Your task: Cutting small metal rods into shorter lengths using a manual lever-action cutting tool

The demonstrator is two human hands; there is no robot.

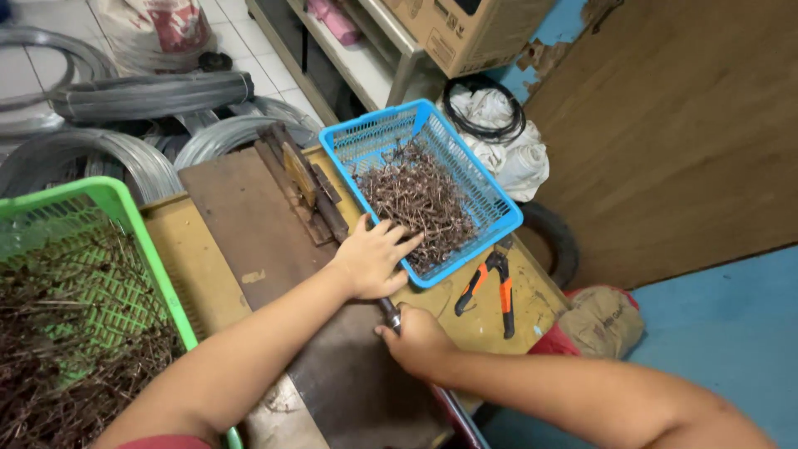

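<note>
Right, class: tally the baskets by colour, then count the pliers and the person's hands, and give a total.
Blue basket: 1
Green basket: 1
Pliers: 1
Hands: 2, left hand and right hand
Total: 5

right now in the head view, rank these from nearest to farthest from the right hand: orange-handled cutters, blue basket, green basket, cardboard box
From the right hand, gripping a lever handle:
1. Orange-handled cutters, just to its right on the bench.
2. Blue basket, just beyond, under the left hand; nearly as close as the cutters.
3. Green basket, far left.
4. Cardboard box, top of view on the shelf.
</note>
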